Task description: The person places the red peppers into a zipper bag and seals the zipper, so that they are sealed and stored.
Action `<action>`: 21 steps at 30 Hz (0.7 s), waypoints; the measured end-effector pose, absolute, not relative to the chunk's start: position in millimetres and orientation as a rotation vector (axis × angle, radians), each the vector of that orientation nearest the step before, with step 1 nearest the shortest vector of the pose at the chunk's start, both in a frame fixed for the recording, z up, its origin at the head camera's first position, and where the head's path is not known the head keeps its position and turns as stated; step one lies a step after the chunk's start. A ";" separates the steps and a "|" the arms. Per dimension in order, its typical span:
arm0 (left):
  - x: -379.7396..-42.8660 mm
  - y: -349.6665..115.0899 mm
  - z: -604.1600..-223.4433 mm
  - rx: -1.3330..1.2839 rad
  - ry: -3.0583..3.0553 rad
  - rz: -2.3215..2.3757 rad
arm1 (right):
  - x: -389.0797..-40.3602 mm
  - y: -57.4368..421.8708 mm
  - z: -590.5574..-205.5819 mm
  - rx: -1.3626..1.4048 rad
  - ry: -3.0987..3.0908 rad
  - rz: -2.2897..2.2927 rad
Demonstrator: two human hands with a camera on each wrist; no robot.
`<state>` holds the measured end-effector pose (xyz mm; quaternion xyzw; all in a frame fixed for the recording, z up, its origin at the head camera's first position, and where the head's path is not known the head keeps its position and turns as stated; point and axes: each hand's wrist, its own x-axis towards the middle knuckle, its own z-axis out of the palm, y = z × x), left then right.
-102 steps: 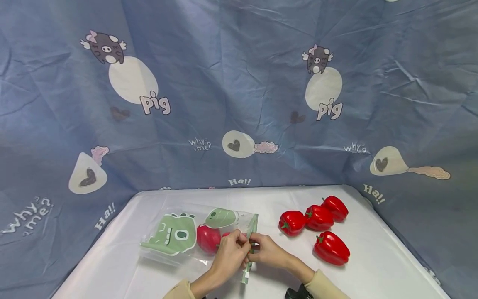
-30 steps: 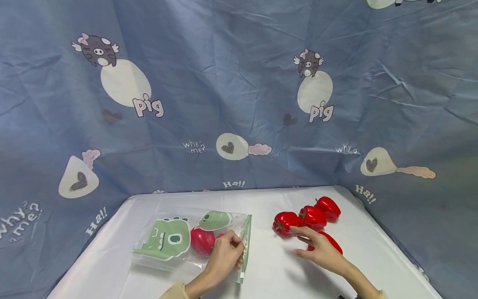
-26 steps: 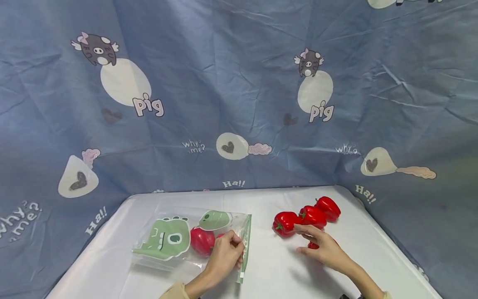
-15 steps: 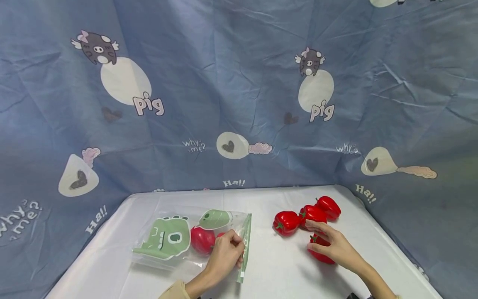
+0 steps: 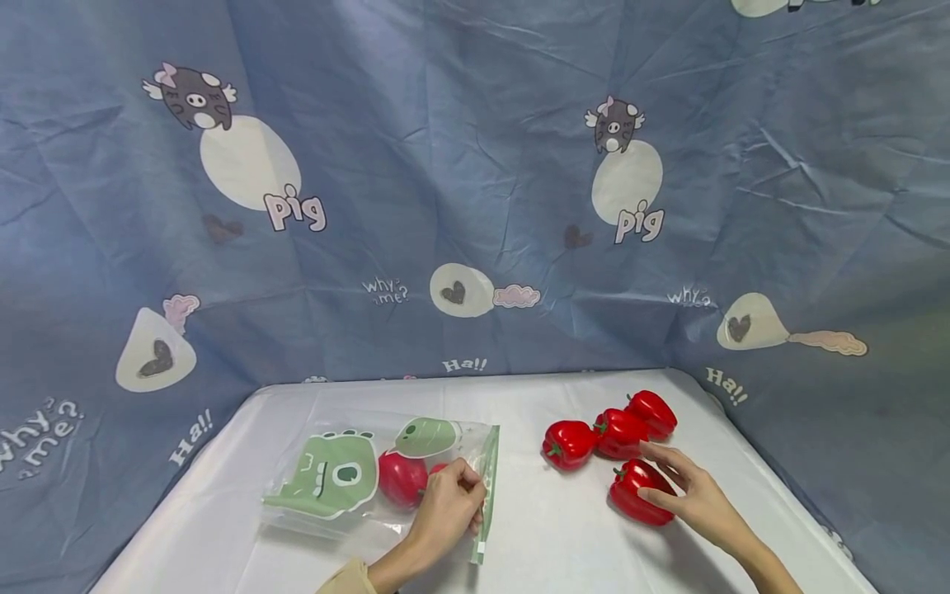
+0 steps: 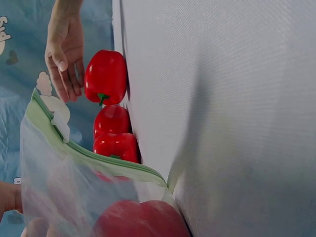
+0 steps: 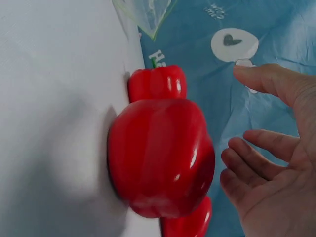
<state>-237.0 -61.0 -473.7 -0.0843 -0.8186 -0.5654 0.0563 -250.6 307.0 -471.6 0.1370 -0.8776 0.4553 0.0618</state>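
Note:
My left hand (image 5: 448,503) pinches a clear zip bag (image 5: 337,470) near its green zip edge; the bag lies on its side, printed with green cartoon shapes. Red things (image 5: 401,480) show through the plastic, partly behind my fingers; they look like bell peppers. My right hand (image 5: 692,493) hovers with thumb and fingers spread over the nearest red bell pepper (image 5: 629,497). In the right wrist view a gap shows between that bell pepper (image 7: 158,153) and the palm (image 7: 279,177). The bag's white slider (image 6: 60,127) appears in the left wrist view.
Behind the nearest pepper, more red bell peppers lie in a slanting row: one on the left (image 5: 570,444), one in the middle (image 5: 620,432), one at the back (image 5: 653,414). A white cloth (image 5: 519,528) covers the table. A blue printed curtain (image 5: 475,165) hangs behind.
My right hand left the bag's zip edge, moved right across the peppers and now sits over the nearest one, uncovering more of it. My left hand stays on the bag.

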 end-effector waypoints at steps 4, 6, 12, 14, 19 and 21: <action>-236.9 -61.1 -474.5 -0.248 -2.490 -1.713 | -250.0 311.0 -475.8 0.381 -2.659 1.355; -237.0 -61.1 -475.0 -0.251 -2.485 -1.722 | -250.0 312.4 -477.5 0.340 -2.679 1.329; -236.7 -61.0 -475.1 -0.257 -2.472 -1.744 | -251.4 313.4 -481.7 0.256 -2.717 1.337; -236.7 -61.0 -474.8 -0.253 -2.477 -1.739 | -251.5 313.0 -482.9 0.237 -2.727 1.352; -236.8 -61.4 -473.9 -0.256 -2.480 -1.736 | -251.1 312.7 -487.5 0.204 -2.747 1.361; -236.8 -61.6 -473.7 -0.258 -2.477 -1.738 | -251.2 313.4 -490.2 0.191 -2.753 1.355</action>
